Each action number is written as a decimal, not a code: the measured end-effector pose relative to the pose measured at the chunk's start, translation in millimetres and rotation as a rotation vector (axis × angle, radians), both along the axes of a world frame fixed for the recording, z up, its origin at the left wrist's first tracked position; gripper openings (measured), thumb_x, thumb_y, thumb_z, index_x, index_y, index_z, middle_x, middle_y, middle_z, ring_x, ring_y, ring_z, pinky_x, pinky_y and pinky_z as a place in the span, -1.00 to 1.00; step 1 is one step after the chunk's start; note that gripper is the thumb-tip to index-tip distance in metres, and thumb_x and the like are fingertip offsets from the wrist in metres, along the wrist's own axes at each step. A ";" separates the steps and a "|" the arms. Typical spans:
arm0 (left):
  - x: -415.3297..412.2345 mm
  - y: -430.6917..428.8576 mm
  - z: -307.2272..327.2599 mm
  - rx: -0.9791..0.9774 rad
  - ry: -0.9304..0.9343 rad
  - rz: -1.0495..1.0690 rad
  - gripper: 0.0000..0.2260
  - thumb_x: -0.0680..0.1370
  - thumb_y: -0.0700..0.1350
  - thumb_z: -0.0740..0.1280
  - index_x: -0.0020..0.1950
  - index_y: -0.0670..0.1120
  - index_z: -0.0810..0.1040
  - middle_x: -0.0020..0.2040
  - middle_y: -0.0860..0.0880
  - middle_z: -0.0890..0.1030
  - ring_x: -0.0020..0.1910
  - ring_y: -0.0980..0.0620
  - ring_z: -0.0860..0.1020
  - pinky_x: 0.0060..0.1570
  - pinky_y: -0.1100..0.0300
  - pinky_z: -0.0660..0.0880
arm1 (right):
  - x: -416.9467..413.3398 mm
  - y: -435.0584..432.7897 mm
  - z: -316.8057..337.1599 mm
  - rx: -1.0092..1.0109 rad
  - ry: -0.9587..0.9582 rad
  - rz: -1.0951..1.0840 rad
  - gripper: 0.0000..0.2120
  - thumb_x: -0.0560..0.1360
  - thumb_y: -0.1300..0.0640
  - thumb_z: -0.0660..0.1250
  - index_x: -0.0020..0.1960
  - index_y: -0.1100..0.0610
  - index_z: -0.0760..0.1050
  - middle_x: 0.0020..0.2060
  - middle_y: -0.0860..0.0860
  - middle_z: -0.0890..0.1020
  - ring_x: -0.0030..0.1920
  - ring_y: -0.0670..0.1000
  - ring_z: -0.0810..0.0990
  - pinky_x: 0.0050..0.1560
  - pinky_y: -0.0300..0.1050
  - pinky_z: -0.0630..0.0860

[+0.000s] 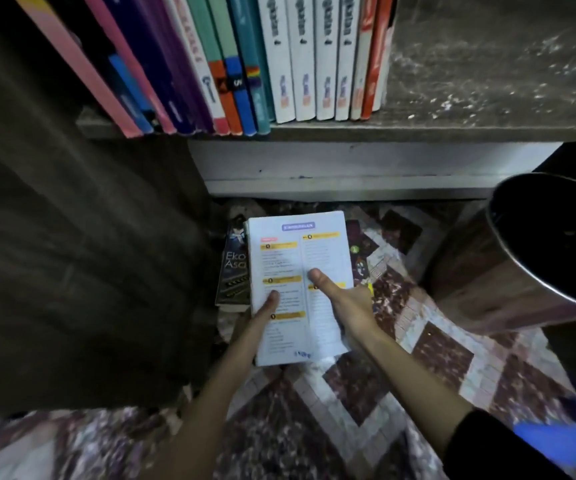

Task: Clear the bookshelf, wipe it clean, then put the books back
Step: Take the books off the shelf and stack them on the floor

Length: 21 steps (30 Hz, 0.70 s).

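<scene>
A white book [293, 258] with yellow headings on its printed page is held low over the floor, below the shelf. My left hand [260, 315] grips its left edge, thumb on top. My right hand [343, 299] grips its right edge, thumb pressed on the page. Under it lies a dark book [234, 268] on a small pile on the floor. A row of upright books [245, 60] fills the left part of the grey shelf [418, 131]. The right part of the shelf board is bare and speckled with dust.
A dark curtain [72, 237] hangs at the left. A round metal bin [522, 251] stands at the right on the patterned floor [435, 358]. A blue object [556, 441] shows blurred at the lower right.
</scene>
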<state>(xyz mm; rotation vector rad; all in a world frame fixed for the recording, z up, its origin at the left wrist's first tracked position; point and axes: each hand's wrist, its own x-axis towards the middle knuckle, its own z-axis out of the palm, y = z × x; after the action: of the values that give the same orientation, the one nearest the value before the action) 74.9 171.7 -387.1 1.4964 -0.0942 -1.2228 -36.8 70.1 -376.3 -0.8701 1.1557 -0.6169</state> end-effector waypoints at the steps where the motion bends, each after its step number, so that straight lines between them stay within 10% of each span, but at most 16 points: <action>1: 1.6 4.0 -6.3 0.032 -0.022 -0.003 -0.74 0.48 0.05 0.34 0.10 -0.03 0.59 0.02 -0.07 0.68 -0.04 -0.03 0.65 0.03 -0.02 0.59 | 7.2 -1.4 -3.8 0.012 0.013 0.017 -0.81 0.33 0.12 0.55 -0.15 0.20 0.64 -0.25 0.05 0.72 -0.24 0.01 0.70 -0.30 -0.15 0.62; 9: 50.3 -13.4 -19.1 0.320 -0.283 0.197 -0.70 0.47 0.09 0.41 -0.03 -0.14 0.53 -0.13 -0.10 0.57 -0.22 -0.02 0.54 -0.32 0.20 0.44 | 60.3 -18.7 -17.6 0.103 0.114 0.311 -0.85 0.45 0.27 0.42 -0.02 0.33 0.57 0.03 0.28 0.64 -0.09 0.17 0.65 0.10 0.12 0.57; 17: 97.5 -29.9 -36.5 0.363 -0.435 0.073 -0.58 0.43 0.11 0.46 0.09 -0.18 0.58 0.00 -0.11 0.62 -0.01 -0.10 0.60 0.00 0.09 0.54 | 73.7 -34.6 -10.4 0.189 0.178 0.636 -0.85 0.51 0.40 0.22 0.03 0.24 0.47 -0.07 0.16 0.56 -0.09 0.17 0.57 -0.51 -0.03 0.59; 21: 113.0 -31.4 -35.3 0.329 -0.462 -0.079 -0.54 0.38 -0.04 0.53 0.20 -0.19 0.56 0.13 -0.11 0.62 0.07 -0.07 0.59 0.04 0.09 0.53 | 82.2 -26.1 -16.0 0.099 0.231 0.642 -0.80 0.52 0.38 0.26 0.11 0.19 0.45 -0.03 0.13 0.57 0.03 0.19 0.55 -0.46 0.01 0.58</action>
<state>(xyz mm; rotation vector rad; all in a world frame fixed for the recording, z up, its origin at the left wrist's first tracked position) 187.9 140.4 -422.4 2.0633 -0.2716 -0.9629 45.3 44.0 -392.3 -1.1733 1.0191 0.0681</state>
